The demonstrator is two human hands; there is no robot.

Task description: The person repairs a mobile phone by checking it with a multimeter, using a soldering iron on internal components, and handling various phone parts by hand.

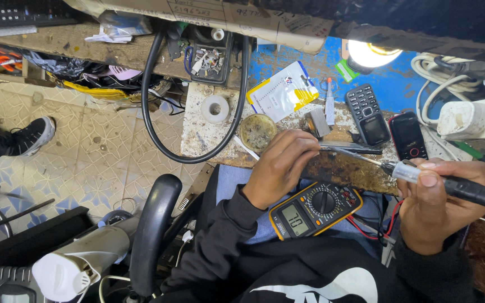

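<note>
My right hand (433,207) grips a black-handled soldering iron (467,191), its thin metal tip (355,156) reaching left over the stained bench edge (343,168). My left hand (280,165) rests on the bench with its fingers pinched at the end of dark tweezers (352,148) that lie across the bench; what is between them is too small to see. A yellow multimeter (314,210) lies on my lap between the two hands, with red and black leads (369,227) trailing right.
Two keypad phones (367,112) (407,134) lie on the bench beside a round tin (257,132), a tape roll (215,108) and a white-and-yellow packet (282,91). A thick black cable (152,112) loops off the bench. Another person's shoe (29,137) rests on the tiled floor.
</note>
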